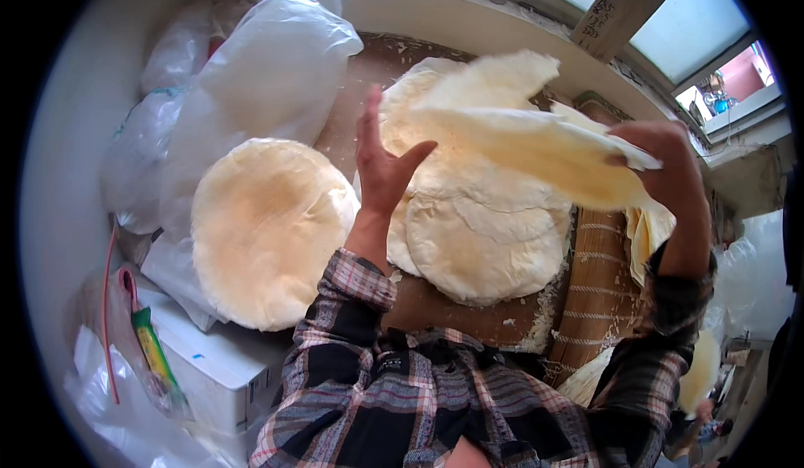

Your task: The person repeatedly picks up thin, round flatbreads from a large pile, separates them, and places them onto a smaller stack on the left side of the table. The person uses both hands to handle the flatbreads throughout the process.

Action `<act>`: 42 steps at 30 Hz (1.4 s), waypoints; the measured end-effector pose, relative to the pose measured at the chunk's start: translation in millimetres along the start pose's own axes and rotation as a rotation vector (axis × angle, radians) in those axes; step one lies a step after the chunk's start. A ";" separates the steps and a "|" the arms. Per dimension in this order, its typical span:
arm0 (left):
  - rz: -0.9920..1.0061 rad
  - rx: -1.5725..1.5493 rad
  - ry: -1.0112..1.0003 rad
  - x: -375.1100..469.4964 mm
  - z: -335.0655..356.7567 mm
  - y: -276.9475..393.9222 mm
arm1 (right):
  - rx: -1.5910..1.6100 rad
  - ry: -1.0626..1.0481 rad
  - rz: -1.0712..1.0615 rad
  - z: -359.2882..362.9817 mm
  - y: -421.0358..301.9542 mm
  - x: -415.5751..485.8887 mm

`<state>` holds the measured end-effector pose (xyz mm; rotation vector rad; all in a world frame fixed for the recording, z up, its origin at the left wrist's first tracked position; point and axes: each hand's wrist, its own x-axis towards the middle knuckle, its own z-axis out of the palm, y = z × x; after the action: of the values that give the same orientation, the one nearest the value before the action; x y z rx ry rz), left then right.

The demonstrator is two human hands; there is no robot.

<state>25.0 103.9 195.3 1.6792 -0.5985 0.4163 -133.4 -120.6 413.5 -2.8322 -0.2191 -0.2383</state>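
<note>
My right hand grips the edge of a thin, pale flatbread sheet, which stretches left in the air and is partly blurred. Below it, several round flatbreads lie overlapping on a brown work surface. My left hand is raised over the left side of that pile, fingers apart and holding nothing. Left of my forearm rests another round stack of flatbread, browned lightly in the middle. A further thin sheet sticks up behind the held one; whether they are joined I cannot tell.
Large clear plastic bags fill the back left. A white box and a green-yellow packet sit at lower left. Corded brown slats border the surface at right. Beyond my right sleeve, another person's hand is near a flatbread.
</note>
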 end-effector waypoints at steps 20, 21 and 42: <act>0.519 0.882 -0.028 -56.7 -333.1 119.8 | 0.230 0.531 -0.784 146.9 -146.3 75.5; 0.488 0.946 0.023 -75.3 -341.1 107.2 | 0.251 0.538 -0.809 173.9 -154.5 81.1; -1.374 -0.976 0.104 -135.8 24.6 -139.5 | 0.429 0.158 0.181 344.8 6.1 -37.9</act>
<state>-1.8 118.2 1.4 0.7798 0.4659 -0.6961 -120.8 -28.6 79.2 -2.3760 0.0208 -0.3292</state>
